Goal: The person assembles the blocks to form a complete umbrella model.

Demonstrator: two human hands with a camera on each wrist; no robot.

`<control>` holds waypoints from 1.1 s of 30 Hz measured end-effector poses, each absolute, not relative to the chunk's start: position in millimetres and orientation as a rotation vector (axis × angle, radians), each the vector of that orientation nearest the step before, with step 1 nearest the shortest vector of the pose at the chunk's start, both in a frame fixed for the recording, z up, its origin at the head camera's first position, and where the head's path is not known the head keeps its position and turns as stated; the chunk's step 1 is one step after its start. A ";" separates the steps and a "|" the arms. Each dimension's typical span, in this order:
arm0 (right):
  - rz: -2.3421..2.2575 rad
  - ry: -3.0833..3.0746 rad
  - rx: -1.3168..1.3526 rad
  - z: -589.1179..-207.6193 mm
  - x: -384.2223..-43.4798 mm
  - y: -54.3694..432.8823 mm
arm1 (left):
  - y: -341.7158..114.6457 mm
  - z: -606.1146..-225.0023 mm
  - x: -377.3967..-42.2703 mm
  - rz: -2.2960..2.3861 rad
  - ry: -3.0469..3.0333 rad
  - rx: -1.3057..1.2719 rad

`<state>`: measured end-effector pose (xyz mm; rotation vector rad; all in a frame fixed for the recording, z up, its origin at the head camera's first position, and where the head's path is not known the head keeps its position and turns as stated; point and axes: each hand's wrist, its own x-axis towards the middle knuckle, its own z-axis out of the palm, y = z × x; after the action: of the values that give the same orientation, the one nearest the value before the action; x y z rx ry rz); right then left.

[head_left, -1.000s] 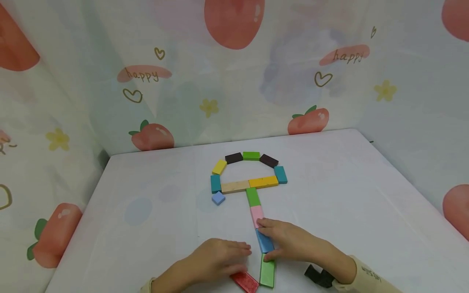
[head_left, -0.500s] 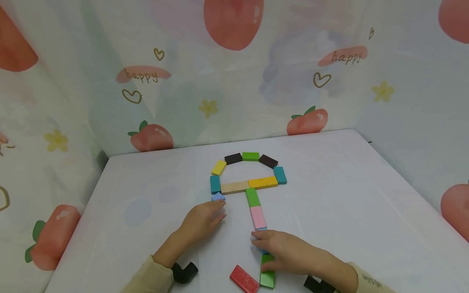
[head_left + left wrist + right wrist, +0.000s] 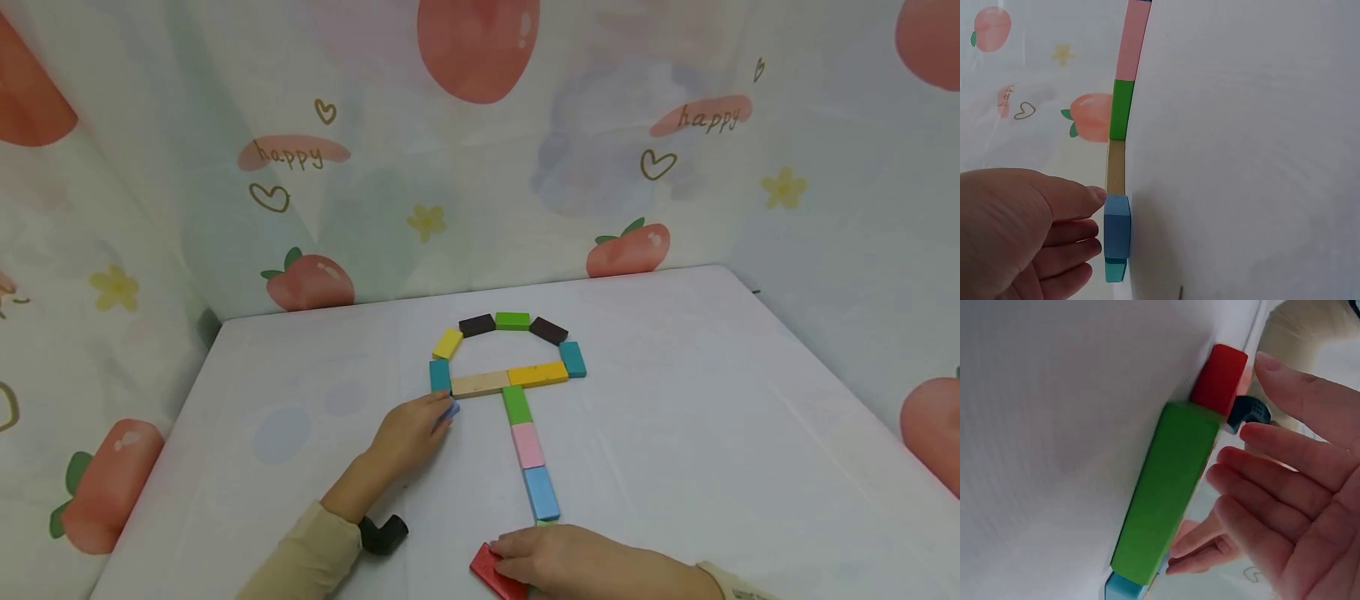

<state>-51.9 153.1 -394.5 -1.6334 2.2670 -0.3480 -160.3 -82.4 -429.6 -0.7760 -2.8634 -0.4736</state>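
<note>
My left hand [image 3: 408,429] reaches to a small blue block [image 3: 1117,236], its thumb at one end and fingers at the other. That block lies just below the left teal block [image 3: 439,375] and the bare-wood block [image 3: 480,384]. Low in the head view, my right hand [image 3: 570,562] hovers over a red block [image 3: 491,575] and hides most of a green block [image 3: 1166,494]. In the right wrist view its fingers are loosely extended and hold nothing. The red and green blocks meet at their ends.
An arch of yellow [image 3: 448,343], dark, green and teal blocks stands on the straight row with the orange-yellow block [image 3: 538,374]. A stem of green [image 3: 517,405], pink [image 3: 528,445] and blue [image 3: 542,492] blocks runs down from it. A printed cloth rises behind the white table [image 3: 712,433].
My left hand has left the red block and gone up and left to the small blue block. My right hand has slid down from the stem to the red block.
</note>
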 end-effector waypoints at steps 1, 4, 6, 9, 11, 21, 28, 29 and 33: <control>-0.328 2.250 -1.666 -395.4 -52.1 152.0 | -82.1 -429.3 -160.7 -0.474 -2.867 -0.780; -0.267 2.222 -1.765 -397.6 -52.7 149.9 | -81.6 -428.6 -161.5 -0.460 -2.870 -0.792; -0.253 2.218 -1.816 -398.9 -52.5 149.7 | -81.3 -428.4 -162.3 -0.429 -2.869 -0.804; -0.272 2.222 -1.870 -399.9 -51.8 149.8 | -80.8 -427.9 -164.1 -0.376 -2.865 -0.829; -0.286 2.226 -1.882 -399.9 -51.3 149.8 | -80.8 -427.5 -165.3 -0.348 -2.858 -0.846; -0.313 2.232 -1.859 -399.7 -51.2 148.4 | -85.1 -421.2 -160.0 -0.295 -2.881 -0.972; -0.342 2.233 -1.838 -399.7 -51.3 146.8 | -89.3 -420.9 -156.6 -0.346 -2.922 -1.005; -0.341 2.236 -1.844 -399.5 -51.4 146.7 | -90.6 -420.9 -156.4 -0.363 -2.926 -1.023; -0.340 2.240 -1.843 -398.9 -52.2 146.7 | -96.2 -422.0 -157.2 -0.460 -2.939 -1.097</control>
<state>-52.2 146.7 -398.9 -1.8429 2.2404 -0.3401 -157.2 -96.2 -422.0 -1.0973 -2.9386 -0.4600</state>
